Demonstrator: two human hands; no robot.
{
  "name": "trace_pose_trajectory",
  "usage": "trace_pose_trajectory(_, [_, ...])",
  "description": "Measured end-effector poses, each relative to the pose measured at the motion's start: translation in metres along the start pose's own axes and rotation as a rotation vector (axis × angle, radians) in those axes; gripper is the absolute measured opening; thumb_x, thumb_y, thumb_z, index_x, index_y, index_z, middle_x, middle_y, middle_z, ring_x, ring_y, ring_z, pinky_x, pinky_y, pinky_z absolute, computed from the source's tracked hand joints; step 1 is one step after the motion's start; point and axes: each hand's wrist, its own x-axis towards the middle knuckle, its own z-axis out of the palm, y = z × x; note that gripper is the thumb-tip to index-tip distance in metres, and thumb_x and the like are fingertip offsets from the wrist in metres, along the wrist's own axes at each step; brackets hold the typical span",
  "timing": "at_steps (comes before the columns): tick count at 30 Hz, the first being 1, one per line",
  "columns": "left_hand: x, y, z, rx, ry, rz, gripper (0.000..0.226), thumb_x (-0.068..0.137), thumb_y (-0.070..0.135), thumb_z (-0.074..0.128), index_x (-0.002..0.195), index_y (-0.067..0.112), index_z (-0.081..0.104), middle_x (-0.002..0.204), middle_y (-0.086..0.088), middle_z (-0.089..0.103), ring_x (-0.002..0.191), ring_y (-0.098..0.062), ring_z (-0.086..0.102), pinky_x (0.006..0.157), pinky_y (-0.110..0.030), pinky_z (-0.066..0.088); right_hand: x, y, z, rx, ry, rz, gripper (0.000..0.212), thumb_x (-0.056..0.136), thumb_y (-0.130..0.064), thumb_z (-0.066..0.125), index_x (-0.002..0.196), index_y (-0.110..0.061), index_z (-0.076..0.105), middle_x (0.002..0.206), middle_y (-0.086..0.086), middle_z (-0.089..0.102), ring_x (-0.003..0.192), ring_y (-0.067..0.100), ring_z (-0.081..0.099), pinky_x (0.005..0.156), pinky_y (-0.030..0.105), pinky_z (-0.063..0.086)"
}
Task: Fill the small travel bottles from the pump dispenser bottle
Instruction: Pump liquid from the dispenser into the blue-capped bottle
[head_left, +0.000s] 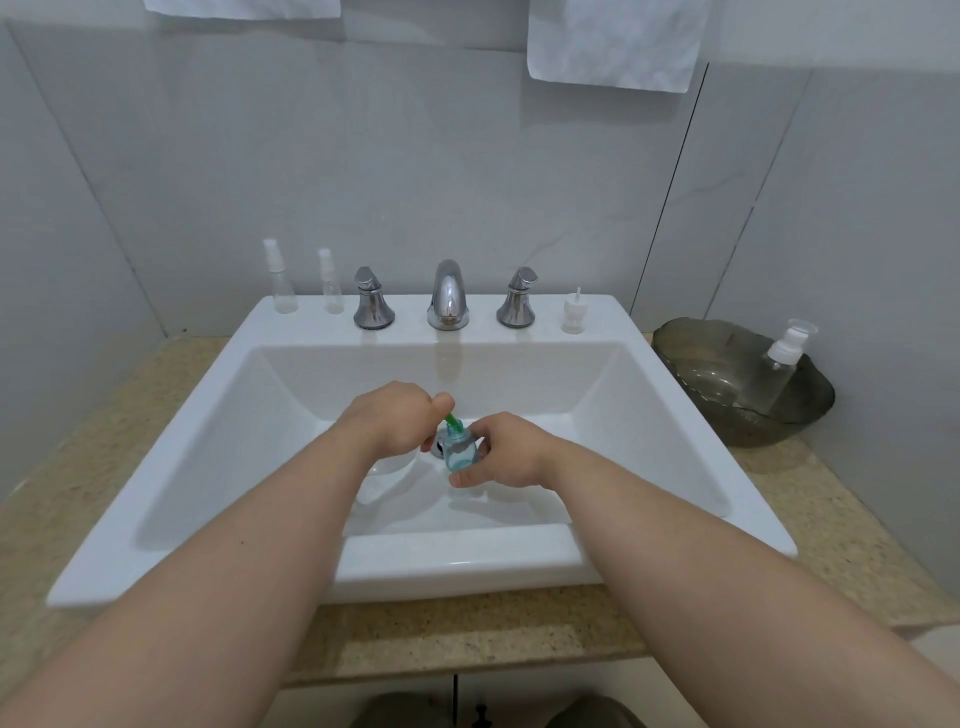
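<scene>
Sink basin (649, 415) view.
Small bottle (460, 453) is gripped by right hand (511, 452); green spout (453, 421) is pinched by left hand (392, 422).

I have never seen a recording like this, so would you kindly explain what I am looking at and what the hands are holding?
There is no machine here. The single picture comes from a wide-angle camera worn on a person's head, looking down at their bare hands over a white rectangular sink. The right hand holds a small clear bottle partly filled with blue-green liquid. The left hand grips a green spout aimed into that bottle's mouth; what it belongs to is hidden. On the sink's back ledge stand a taller clear spray bottle, a shorter clear spray bottle, a chrome faucet and a small white pump top. A grey glass bowl on the right holds a clear pump bottle.
</scene>
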Motion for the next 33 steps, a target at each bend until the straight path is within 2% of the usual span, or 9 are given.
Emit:
trace_pose_trajectory(2, [-0.001, 0.001, 0.001, 0.02, 0.016, -0.014, 0.065, 0.101, 0.049, 0.029, 0.065, 0.015, 0.071, 0.086, -0.002, 0.068, 0.084, -0.022, 0.061, 0.073, -0.036, 0.044, -0.001, 0.001, -0.001, 0.007, -0.003, 0.003, 0.038, 0.081, -0.032, 0.086, 0.112, -0.02, 0.068, 0.078, -0.009, 0.055, 0.071, 0.009, 0.054, 0.067, 0.024, 0.041])
trace_pose_trajectory(6, [-0.003, -0.005, 0.001, -0.073, 0.058, -0.066, 0.077, 0.099, 0.072, 0.029, 0.07, 0.018, 0.076, 0.087, 0.003, 0.071, 0.086, -0.019, 0.063, 0.081, -0.037, 0.045, 0.0, 0.002, -0.002, 0.053, 0.021, 0.008, 0.038, 0.081, -0.031, 0.087, 0.112, -0.021, 0.069, 0.079, -0.009, 0.058, 0.072, 0.009, 0.056, 0.07, 0.025, 0.042])
trace_pose_trajectory(10, [-0.005, -0.014, -0.003, -0.224, 0.079, -0.095, 0.074, 0.093, 0.078, 0.045, 0.074, 0.015, 0.08, 0.073, -0.002, 0.068, 0.075, -0.021, 0.063, 0.072, -0.035, 0.046, -0.001, 0.001, -0.002, 0.075, 0.04, -0.003, 0.042, 0.081, -0.03, 0.087, 0.117, -0.019, 0.068, 0.075, -0.011, 0.056, 0.068, 0.007, 0.054, 0.066, 0.022, 0.04])
trace_pose_trajectory(13, [-0.008, -0.015, -0.005, -0.221, 0.081, -0.092, 0.083, 0.089, 0.082, 0.045, 0.077, 0.008, 0.081, 0.06, -0.003, 0.056, 0.067, -0.022, 0.058, 0.067, -0.034, 0.044, -0.003, 0.0, -0.002, 0.071, 0.041, -0.008, 0.041, 0.082, -0.03, 0.087, 0.117, -0.02, 0.068, 0.076, -0.011, 0.055, 0.068, 0.006, 0.054, 0.064, 0.021, 0.039])
trace_pose_trajectory(15, [-0.009, -0.017, -0.007, -0.214, 0.078, -0.091, 0.087, 0.089, 0.083, 0.043, 0.081, 0.005, 0.08, 0.061, -0.004, 0.054, 0.066, -0.021, 0.055, 0.066, -0.034, 0.044, -0.003, 0.0, -0.002, 0.07, 0.043, -0.02, 0.041, 0.082, -0.031, 0.086, 0.117, -0.02, 0.068, 0.077, -0.011, 0.054, 0.068, 0.006, 0.053, 0.064, 0.021, 0.039])
trace_pose_trajectory(20, [-0.014, -0.016, -0.011, -0.116, 0.058, -0.097, 0.081, 0.091, 0.086, 0.028, 0.08, 0.026, 0.081, 0.082, 0.003, 0.07, 0.084, -0.018, 0.065, 0.089, -0.039, 0.054, -0.003, -0.001, -0.003, 0.066, 0.063, -0.041, 0.044, 0.083, -0.033, 0.085, 0.121, -0.018, 0.068, 0.075, -0.012, 0.052, 0.065, 0.005, 0.051, 0.061, 0.019, 0.037])
trace_pose_trajectory(25, [-0.017, -0.019, -0.007, -0.207, 0.011, -0.107, 0.083, 0.09, 0.087, 0.024, 0.083, 0.028, 0.081, 0.101, 0.004, 0.071, 0.101, -0.021, 0.064, 0.102, -0.044, 0.049, -0.002, -0.002, -0.002, 0.066, 0.073, -0.038, 0.048, 0.083, -0.036, 0.085, 0.123, -0.017, 0.068, 0.075, -0.011, 0.053, 0.065, 0.006, 0.051, 0.062, 0.02, 0.037])
trace_pose_trajectory(29, [-0.014, -0.018, -0.003, -0.184, 0.079, -0.169, 0.088, 0.084, 0.094, 0.024, 0.072, 0.027, 0.08, 0.093, 0.007, 0.071, 0.089, -0.015, 0.064, 0.085, -0.037, 0.049, -0.002, -0.002, -0.002, 0.075, 0.075, -0.036, 0.047, 0.083, -0.037, 0.085, 0.124, -0.019, 0.067, 0.076, -0.011, 0.053, 0.066, 0.006, 0.051, 0.061, 0.02, 0.037])
trace_pose_trajectory(33, [-0.012, -0.014, 0.001, -0.169, 0.11, -0.216, 0.081, 0.084, 0.091, 0.035, 0.068, 0.024, 0.077, 0.081, 0.005, 0.07, 0.079, -0.017, 0.064, 0.073, -0.034, 0.045, -0.002, -0.001, -0.001, 0.067, 0.061, -0.024, 0.045, 0.083, -0.037, 0.085, 0.121, -0.021, 0.067, 0.078, -0.013, 0.052, 0.068, 0.004, 0.052, 0.062, 0.02, 0.037])
